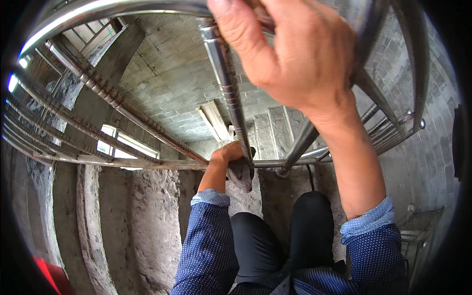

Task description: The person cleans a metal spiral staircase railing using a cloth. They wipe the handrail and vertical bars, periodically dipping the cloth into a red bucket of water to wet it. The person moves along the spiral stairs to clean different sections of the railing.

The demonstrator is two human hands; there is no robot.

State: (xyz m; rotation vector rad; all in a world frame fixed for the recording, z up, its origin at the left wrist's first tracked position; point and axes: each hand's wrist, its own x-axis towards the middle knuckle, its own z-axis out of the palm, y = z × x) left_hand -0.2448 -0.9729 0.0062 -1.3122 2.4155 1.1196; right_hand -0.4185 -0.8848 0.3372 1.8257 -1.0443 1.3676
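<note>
Before me runs a stainless steel stair railing with a curved top handrail [121, 8], ringed balusters [217, 62] and a thin bottom rail [184, 164]. My right hand [298, 51] grips the handrail at the top of the view, its fingertips partly cut off by the frame. Lower down, my left hand [232, 150] reaches to the foot of a baluster, where it meets the bottom rail. A grey-brown cloth [241, 175] is bunched in that hand and hangs below the rail. The baluster hides part of its fingers.
Rough concrete steps [155, 206] descend beneath my knees, and another flight [274, 127] lies beyond the railing. A pale board [213, 120] is near the block wall [177, 107]. A thicker post [300, 147] stands right of the cloth. Metal framing [422, 228] and a red object [51, 274] sit at the edges.
</note>
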